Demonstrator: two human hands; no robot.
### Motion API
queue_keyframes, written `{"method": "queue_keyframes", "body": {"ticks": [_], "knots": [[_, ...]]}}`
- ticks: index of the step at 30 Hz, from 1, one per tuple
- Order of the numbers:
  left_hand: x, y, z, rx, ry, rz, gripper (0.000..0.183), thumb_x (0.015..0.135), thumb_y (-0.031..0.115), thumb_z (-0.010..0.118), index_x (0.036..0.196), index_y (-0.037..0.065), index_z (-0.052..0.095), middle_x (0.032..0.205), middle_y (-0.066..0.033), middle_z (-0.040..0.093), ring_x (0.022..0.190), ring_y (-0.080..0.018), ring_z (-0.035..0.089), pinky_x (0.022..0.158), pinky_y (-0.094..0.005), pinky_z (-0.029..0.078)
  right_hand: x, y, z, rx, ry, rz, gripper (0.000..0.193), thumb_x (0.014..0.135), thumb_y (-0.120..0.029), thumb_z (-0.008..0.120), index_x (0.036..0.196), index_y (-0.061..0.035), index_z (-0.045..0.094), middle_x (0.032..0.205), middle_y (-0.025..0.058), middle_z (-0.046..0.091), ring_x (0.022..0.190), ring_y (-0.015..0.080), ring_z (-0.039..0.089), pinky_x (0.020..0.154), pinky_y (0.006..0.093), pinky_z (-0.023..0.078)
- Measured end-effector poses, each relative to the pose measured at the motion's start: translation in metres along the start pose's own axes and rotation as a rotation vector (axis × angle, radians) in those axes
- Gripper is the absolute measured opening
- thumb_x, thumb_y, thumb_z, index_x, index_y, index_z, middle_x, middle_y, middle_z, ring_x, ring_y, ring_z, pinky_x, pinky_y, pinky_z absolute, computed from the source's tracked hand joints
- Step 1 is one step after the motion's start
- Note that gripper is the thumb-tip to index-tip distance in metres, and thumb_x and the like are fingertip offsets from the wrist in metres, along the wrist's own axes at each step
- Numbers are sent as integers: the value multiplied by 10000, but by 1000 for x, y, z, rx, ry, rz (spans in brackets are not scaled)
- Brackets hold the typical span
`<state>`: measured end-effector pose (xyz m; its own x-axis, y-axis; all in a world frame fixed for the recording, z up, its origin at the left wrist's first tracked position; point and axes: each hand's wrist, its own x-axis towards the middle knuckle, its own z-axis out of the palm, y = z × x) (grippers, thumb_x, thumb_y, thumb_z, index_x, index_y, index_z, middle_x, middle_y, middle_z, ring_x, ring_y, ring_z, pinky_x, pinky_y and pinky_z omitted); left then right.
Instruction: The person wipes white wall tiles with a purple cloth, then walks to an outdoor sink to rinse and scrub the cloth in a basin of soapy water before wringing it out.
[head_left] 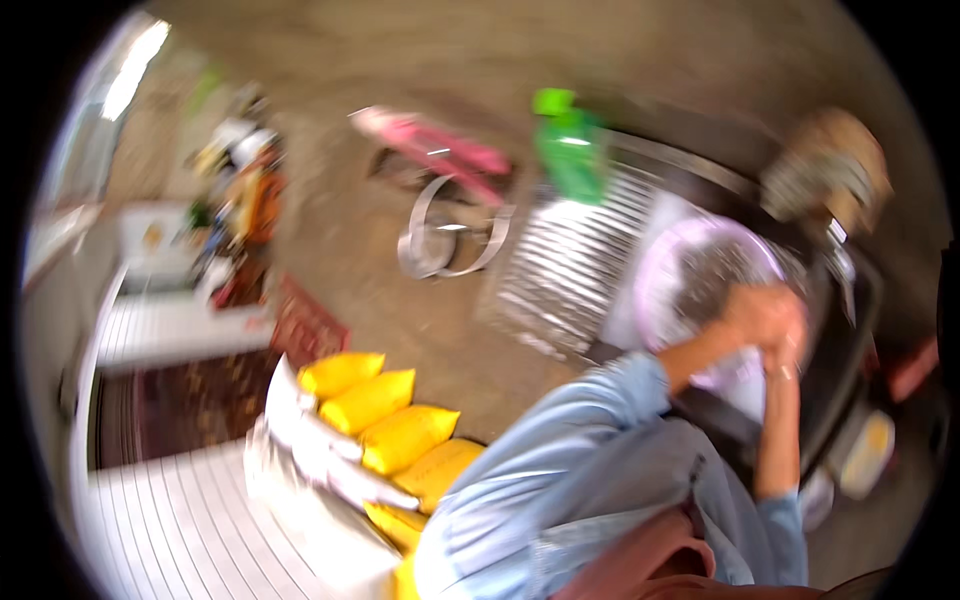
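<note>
My left hand [748, 312] and my right hand [788, 345] are pressed together over the near right rim of a pale purple basin [655, 245]. Their fingers look curled closed, and whatever may be between them is hidden and blurred. Inside the basin is a dark, glistening mass [712, 272], perhaps wet cloth or water with suds. Left of the basin lies a ridged washboard-like surface [570, 255]. A green bottle [574, 155] with a bright green cap is at its far edge.
A tap [842, 268] and a beige bundle [825, 165] are beyond the basin. Pink items [440, 145] and a pale ring-shaped strap [410, 240] lie left on the brown floor. Several yellow packets [385, 420] sit nearer. A white-and-yellow container [868, 455] stands right.
</note>
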<state>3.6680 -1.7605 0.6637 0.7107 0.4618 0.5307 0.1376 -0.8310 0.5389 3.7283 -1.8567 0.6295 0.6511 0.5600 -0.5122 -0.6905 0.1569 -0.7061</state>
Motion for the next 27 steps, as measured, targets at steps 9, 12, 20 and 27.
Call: {"method": "queue_keyframes", "body": {"ticks": [9, 12, 20, 27], "knots": [[9, 17, 7, -424, 11, -528, 163, 785, 190, 529, 745, 38, 574, 657, -216, 590, 621, -421, 579, 577, -478, 467, 33, -2, -27, -467, 71, -368, 228, 935, -231, 496, 966, -19, 574, 914, 70, 625, 821, 165, 605, 732, 307, 492], [6, 11, 30, -558, -43, -601, 203, 809, 189, 493, 844, 23, 605, 720, -228, 613, 670, -417, 596, 617, -471, 467, 26, -20, -22, -664, -1, -468, 262, 946, -236, 480, 954, 11, 567, 850, 70, 626, 766, 180, 601, 705, 315, 484], [-65, -51, 38, -971, -34, -1196, 472, 914, 449, 437, 1004, 4, 564, 792, -107, 575, 667, -180, 553, 548, -349, 439, -25, -119, 21, -883, -17, -544, 416, 996, -400, 288, 907, -90, 551, 691, -46, 428, 576, 40, 375, 519, 198, 309], [-61, -32, -37, -950, -276, -1203, 509, 878, 580, 466, 968, 82, 522, 585, -4, 425, 376, -82, 343, 299, -262, 233, -47, -132, 42, -1497, 58, -1282, 375, 983, -252, 406, 1094, 66, 571, 905, 220, 618, 807, 371, 588, 738, 363, 473]]}}
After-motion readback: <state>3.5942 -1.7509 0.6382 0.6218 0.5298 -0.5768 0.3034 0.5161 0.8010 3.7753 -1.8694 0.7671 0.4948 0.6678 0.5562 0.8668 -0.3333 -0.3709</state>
